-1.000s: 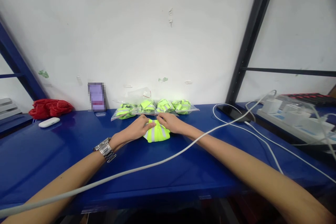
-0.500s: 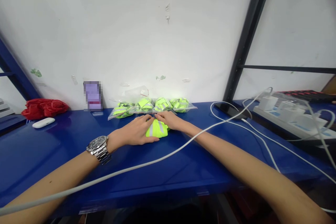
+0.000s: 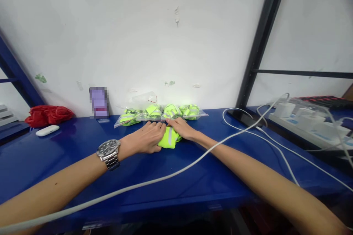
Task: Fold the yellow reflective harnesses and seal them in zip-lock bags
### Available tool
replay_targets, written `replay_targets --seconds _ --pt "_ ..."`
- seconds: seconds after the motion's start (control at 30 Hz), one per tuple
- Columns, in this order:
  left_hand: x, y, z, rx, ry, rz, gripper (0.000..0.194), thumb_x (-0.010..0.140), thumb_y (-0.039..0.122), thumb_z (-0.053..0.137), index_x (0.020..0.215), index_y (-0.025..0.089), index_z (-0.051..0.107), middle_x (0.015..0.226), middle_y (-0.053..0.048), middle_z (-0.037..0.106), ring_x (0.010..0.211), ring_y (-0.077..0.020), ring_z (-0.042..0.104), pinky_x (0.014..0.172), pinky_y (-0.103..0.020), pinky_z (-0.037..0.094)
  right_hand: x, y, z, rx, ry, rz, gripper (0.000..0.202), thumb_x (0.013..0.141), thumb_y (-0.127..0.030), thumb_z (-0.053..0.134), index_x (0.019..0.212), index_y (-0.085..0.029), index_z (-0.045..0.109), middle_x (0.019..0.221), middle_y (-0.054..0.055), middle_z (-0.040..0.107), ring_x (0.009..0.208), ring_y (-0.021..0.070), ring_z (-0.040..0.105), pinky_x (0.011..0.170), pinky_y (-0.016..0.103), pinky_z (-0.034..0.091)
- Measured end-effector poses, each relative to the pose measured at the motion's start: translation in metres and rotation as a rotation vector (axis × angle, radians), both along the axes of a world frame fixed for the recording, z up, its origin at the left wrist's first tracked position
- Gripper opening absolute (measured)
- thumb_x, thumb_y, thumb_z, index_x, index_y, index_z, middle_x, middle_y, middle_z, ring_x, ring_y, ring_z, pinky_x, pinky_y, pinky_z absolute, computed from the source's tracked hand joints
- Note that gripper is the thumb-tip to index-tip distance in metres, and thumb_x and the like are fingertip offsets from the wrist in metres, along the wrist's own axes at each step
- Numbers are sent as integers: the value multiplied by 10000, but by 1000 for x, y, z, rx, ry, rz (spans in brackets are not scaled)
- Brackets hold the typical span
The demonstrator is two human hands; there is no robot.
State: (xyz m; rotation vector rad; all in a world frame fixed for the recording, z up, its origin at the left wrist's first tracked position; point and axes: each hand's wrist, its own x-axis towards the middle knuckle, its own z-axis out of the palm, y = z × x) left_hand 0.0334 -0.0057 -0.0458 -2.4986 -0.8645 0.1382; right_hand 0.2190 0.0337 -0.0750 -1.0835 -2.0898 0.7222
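Note:
A folded fluorescent yellow reflective vest (image 3: 168,138) with a grey stripe lies on the blue table between my hands. My left hand (image 3: 149,137), with a metal watch (image 3: 108,150) on the wrist, is closed on the vest's left side, fingers curled. From the right, my right hand (image 3: 180,127) grips the far right edge of the bundle, its fingers partly hidden. Just behind, clear plastic bags (image 3: 145,117) hold several similar yellow bundles (image 3: 171,111) in a row along the wall.
A white cable (image 3: 154,180) hangs across the front of the view, over my right forearm. At left are a red plastic bag (image 3: 49,115), a white earbud case (image 3: 47,130) and an upright phone (image 3: 99,102). A power strip with chargers (image 3: 309,123) and a black phone (image 3: 244,117) stand at right.
My left hand's fingers have curled in from lying spread over the vest and now close on its side. The vest looks narrower, and the view has shifted slightly.

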Motion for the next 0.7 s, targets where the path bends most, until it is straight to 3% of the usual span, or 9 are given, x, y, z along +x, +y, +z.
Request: replay_targets --seconds 0.1,0.17,0.23,0.3,0.43,0.53,0.7 --pt "-9 1 -2 29 -59 -50 411 762 253 584 1117 79 472 1019 -162 577 887 -290 553 787 -396 421 3 -11 6 -83 118 203 475 853 -579 498 716 -136 598 638 -11 517 585 100 432 543 229 338" --pt "-13 2 1 69 -93 -84 369 773 251 593 1090 107 470 1030 -155 568 917 -299 542 801 -406 414 4 -17 8 -133 224 276 396 734 -488 699 923 -142 658 834 15 619 735 131 528 661 243 417" --pt "-16 2 6 129 -123 -112 379 794 257 589 1115 105 455 1052 -170 559 948 -321 535 802 -427 412 2 -21 7 -236 380 227 597 614 -388 815 1132 -179 605 989 30 633 870 166 572 766 277 460" --pt "-17 1 12 190 -139 -137 417 820 263 570 1171 84 433 1077 -192 549 963 -336 533 805 -453 409 -1 -24 3 -406 599 192 769 548 -312 857 1232 -223 518 1014 22 621 903 182 594 785 310 495" --pt "-15 -4 18 307 -96 -203 459 887 305 478 1247 33 396 1106 -228 538 973 -348 527 808 -487 416 -8 -30 -4 -622 937 356 694 530 -152 835 1138 -247 513 928 -23 608 837 168 614 762 335 534" --pt "-11 -8 17 387 -93 -246 409 935 285 383 1246 20 408 1111 -244 543 964 -340 531 806 -494 426 -10 -34 -5 -654 1054 464 592 540 -56 776 1045 -235 524 864 -43 602 787 149 606 766 334 533" --pt "-7 -12 12 460 -138 -302 383 942 211 365 1244 -22 406 1101 -256 547 965 -339 530 812 -493 433 -14 -34 -4 -684 1195 514 524 507 35 696 919 -228 506 770 -77 588 746 125 591 800 323 526"
